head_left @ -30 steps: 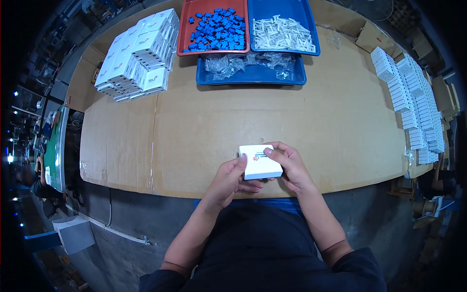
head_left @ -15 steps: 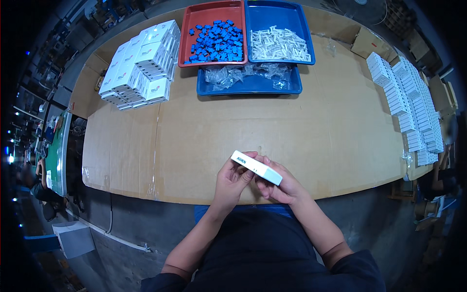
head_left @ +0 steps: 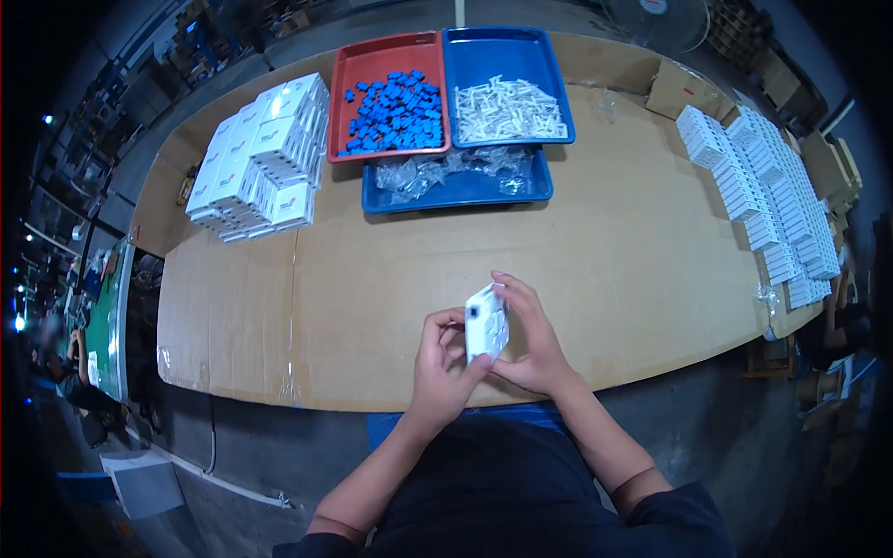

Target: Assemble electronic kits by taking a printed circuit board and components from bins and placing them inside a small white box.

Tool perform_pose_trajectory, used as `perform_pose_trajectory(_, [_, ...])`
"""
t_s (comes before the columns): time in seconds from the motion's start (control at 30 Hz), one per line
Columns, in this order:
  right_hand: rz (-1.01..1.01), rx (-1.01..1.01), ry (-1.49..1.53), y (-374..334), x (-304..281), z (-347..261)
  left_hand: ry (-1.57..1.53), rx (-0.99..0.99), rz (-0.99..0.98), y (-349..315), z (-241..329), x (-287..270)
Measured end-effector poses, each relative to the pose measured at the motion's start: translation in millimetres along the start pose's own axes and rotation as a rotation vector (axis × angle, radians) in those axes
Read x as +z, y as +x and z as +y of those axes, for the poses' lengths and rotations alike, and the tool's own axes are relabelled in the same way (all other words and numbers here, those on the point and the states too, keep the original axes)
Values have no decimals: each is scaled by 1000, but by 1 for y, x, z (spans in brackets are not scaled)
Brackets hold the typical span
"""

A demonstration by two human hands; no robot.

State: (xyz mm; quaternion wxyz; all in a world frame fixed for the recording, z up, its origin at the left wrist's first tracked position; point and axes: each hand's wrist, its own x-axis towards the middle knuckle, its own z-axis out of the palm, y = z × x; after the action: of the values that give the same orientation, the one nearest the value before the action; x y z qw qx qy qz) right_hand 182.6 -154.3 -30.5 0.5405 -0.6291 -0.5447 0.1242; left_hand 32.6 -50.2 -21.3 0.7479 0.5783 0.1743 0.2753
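A small white box (head_left: 486, 325) is held up over the near edge of the table, between my two hands. One narrow face with a dark mark shows; the face toward the right hand is smeared by motion. My left hand (head_left: 445, 370) grips the box from the left, thumb at its lower end and fingers curled behind. My right hand (head_left: 534, 346) is around its right side, with fingertips at the upper edge and thumb near the bottom.
White boxes (head_left: 249, 158) are stacked at the left, with rows of white boxes (head_left: 767, 200) at the right. A red tray (head_left: 340, 102) holds blue parts; a blue tray (head_left: 493, 56) holds white parts. Below sits another blue tray (head_left: 456, 205) with clear plastic bags. Cardboard covers the table (head_left: 577, 270).
The box has been turned from lying slanted, long side up, to standing more upright. My right hand has opened wider around it. The head view has tilted slightly up.
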Motion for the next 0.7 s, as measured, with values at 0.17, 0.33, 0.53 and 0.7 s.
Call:
perform_pose_trajectory(0.17, [141,396,1476,-9,-15,17,82,99,14,-3,1,-6])
perform_pose_trajectory(0.33, [210,385,1587,-5,-30,18,5,-27,-14,-4,-20,-5])
perform_pose_trajectory(0.53, [135,444,551,-1,-51,44,112,-165,-75,-3,-34,-4])
perform_pose_trajectory(0.7, [396,596,861,-35,-109,76,126,-215,-158,3,-40,18])
